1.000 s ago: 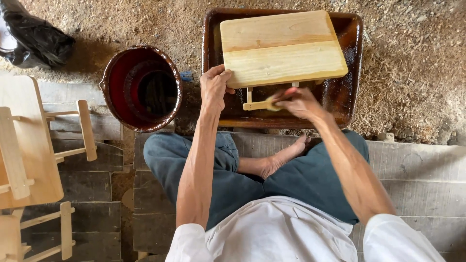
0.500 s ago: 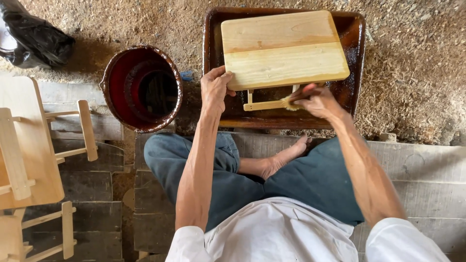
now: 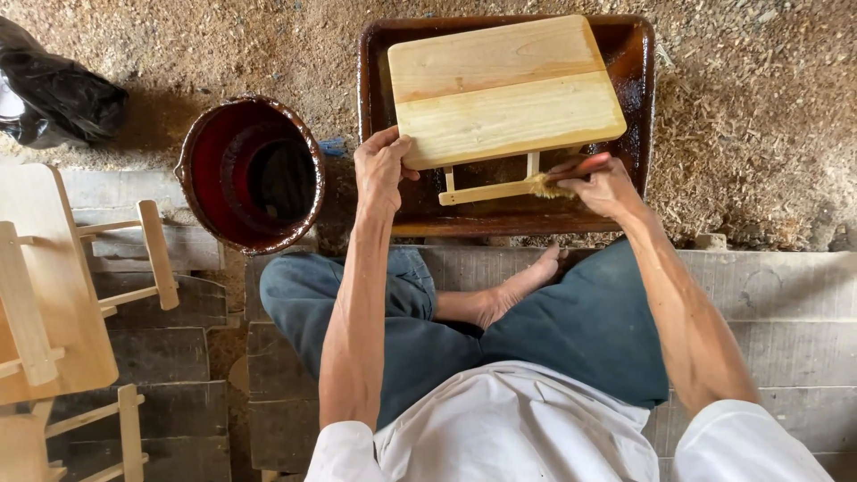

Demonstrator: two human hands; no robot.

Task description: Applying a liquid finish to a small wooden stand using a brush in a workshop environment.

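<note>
The small wooden stool (image 3: 504,89) — propped in the dark tray (image 3: 638,116) just beyond both hands — is gripped at its near corner by the left hand (image 3: 379,165), while the brush (image 3: 558,183), clenched in the right hand (image 3: 603,183), is best drawn evenly along the lower rail (image 3: 486,191), the stain bucket (image 3: 250,174) being left of the left hand.

single head view, looking steeply down, close over lap and tray (image 3: 638,98) on ground
</note>
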